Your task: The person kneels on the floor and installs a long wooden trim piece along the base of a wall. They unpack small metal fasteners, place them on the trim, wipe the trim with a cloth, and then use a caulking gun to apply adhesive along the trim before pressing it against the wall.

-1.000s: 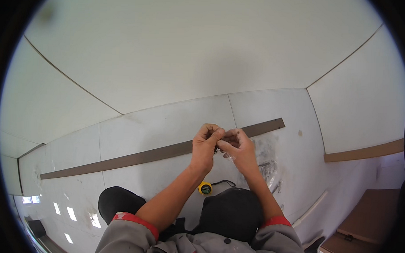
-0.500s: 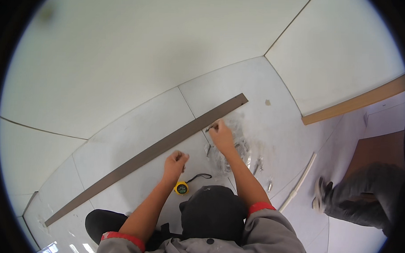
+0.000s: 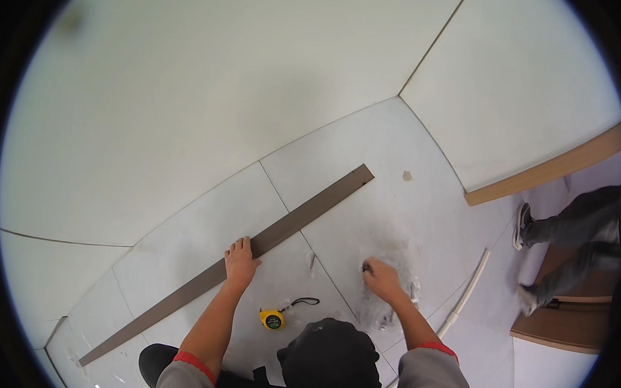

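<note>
A long, narrow brown strip (image 3: pixel 303 214) lies slantwise across the floor, its far end up to the right. My left hand (image 3: pixel 240 261) grips it near the middle, fingers over the far edge and thumb at the near side. My right hand (image 3: pixel 383 278) is closed in a pinch, with something small and dark at the fingertips, too small to name. Under and beside that hand are clear plastic bags (image 3: pixel 407 266), whose contents I cannot make out. Between my forearms rests a yellow tape measure (image 3: pixel 272 319) with a black wrist strap.
A small clear packet (image 3: pixel 312 264) lies near the strip. To the right is a thin white tube (image 3: pixel 466 292). White panels (image 3: pixel 190 108) rise at the far side, and a wood-edged one (image 3: pixel 544 164) stands at right. Another person's legs (image 3: pixel 576 217) are beside brown boards (image 3: pixel 572 326).
My left hand has moved left and taken hold of the brown strip. The right hand has drawn back from the strip to the plastic bags. At the right, the other person's legs have shifted.
</note>
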Motion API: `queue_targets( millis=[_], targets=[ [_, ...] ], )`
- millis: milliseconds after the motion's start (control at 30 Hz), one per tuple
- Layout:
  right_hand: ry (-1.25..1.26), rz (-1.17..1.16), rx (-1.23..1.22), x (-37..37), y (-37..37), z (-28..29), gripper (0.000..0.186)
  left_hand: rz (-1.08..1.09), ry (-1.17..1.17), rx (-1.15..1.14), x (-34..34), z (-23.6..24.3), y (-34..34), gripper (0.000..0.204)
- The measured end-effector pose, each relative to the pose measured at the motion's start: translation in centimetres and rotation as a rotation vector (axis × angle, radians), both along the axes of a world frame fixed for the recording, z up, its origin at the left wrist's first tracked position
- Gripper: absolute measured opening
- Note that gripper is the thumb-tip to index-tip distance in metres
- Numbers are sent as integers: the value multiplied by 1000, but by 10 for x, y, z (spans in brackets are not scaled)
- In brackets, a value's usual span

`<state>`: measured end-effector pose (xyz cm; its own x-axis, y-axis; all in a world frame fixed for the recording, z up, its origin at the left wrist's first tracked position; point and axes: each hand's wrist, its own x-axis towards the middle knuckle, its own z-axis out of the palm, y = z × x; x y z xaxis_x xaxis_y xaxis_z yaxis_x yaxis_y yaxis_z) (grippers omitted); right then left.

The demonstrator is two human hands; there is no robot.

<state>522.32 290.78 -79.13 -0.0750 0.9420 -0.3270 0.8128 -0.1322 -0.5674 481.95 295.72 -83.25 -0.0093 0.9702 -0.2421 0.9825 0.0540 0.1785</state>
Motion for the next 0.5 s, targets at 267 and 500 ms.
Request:
queue_targets(
  millis=[267, 500],
  targets=[
    [781, -645, 24, 39, 38, 29, 24, 0, 4, -138, 10, 14, 29, 61],
    [919, -815, 4, 34, 29, 13, 24, 162, -503, -269, -19, 21, 31, 30]
  ],
)
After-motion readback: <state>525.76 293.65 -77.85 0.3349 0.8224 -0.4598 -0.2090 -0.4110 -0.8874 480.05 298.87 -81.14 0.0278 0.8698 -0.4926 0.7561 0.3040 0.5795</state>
